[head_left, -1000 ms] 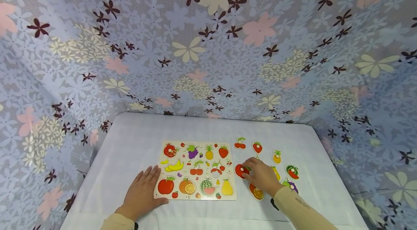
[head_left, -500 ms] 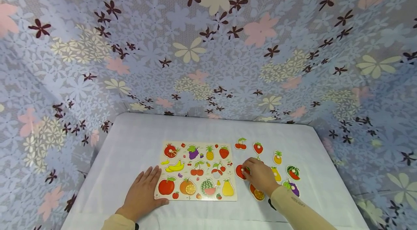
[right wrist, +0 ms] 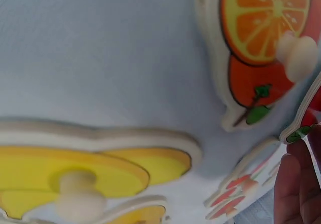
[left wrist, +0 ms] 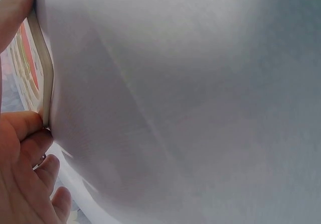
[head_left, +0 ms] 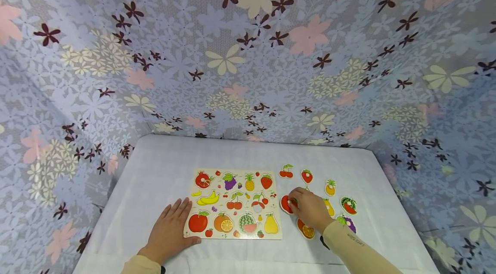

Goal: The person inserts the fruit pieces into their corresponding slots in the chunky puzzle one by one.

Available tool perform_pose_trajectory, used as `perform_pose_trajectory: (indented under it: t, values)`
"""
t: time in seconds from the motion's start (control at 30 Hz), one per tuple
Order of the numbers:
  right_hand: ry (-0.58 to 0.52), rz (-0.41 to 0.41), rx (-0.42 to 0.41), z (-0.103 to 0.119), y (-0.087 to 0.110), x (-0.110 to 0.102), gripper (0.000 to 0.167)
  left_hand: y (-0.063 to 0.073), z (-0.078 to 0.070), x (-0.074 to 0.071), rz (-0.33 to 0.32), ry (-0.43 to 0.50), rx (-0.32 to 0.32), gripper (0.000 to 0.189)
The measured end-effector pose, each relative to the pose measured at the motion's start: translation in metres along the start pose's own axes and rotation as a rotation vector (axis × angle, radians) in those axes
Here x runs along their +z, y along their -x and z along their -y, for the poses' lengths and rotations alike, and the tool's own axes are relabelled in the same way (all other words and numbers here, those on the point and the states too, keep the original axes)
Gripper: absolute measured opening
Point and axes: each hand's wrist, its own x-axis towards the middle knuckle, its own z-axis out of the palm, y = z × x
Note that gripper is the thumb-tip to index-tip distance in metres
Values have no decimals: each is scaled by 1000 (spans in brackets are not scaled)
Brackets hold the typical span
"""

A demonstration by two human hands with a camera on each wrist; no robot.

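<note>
My left hand (head_left: 169, 227) lies at the left edge of a fruit puzzle board (head_left: 276, 234), its spread fingers and thumb touching that edge. In the left wrist view the fingertips and thumb meet the board's rim (left wrist: 47, 78). To the right of the board, my right hand (head_left: 311, 209) pinches a red apple puzzle piece (head_left: 285, 205), partly covered by the fingers. The right wrist view shows the fingers (right wrist: 288, 184) at the apple piece's leaf end. Close by, under the hand and wrist, lie an orange piece (right wrist: 251, 28) with a knob and a yellow piece (right wrist: 120, 166).
Around the right hand lie more knobbed pieces: cherries (head_left: 286, 174), a strawberry (head_left: 306, 176), a pineapple (head_left: 330, 188), a watermelon (head_left: 348, 206), and grapes (head_left: 350, 225). A knobbed pomegranate piece (head_left: 202, 180) sits on the board. White cloth (head_left: 162, 157) covers the table; floral fabric (head_left: 232, 93) hangs behind.
My right fingers have shifted slightly over the apple piece, which stays beside the board. My left hand has kept its place.
</note>
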Motion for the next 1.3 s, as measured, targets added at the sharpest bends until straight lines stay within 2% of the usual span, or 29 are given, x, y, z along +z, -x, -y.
perform_pose_trajectory:
  t: [0.23, 0.4, 0.6, 0.97, 1.1, 1.3]
  values:
    - [5, -43, -90, 10, -5, -10, 15, 1, 1, 0, 3, 2, -4, 111]
    - [-4, -50, -169, 29, -15, -19, 15, 0, 3, 2, 7, -6, -6, 112]
    - [-13, -52, -313, 56, -26, -24, 11, -1, 4, 3, 0, 0, -6, 112]
    - [-28, 78, -438, 132, -49, -15, 8, 0, 4, 2, 2, 27, -12, 112]
    - [-17, 75, -485, 159, -57, -9, 7, 0, 4, 3, -5, 25, -4, 113]
    - [-16, 102, -493, 194, -65, 0, 10, -2, 5, 4, -14, 16, 11, 112]
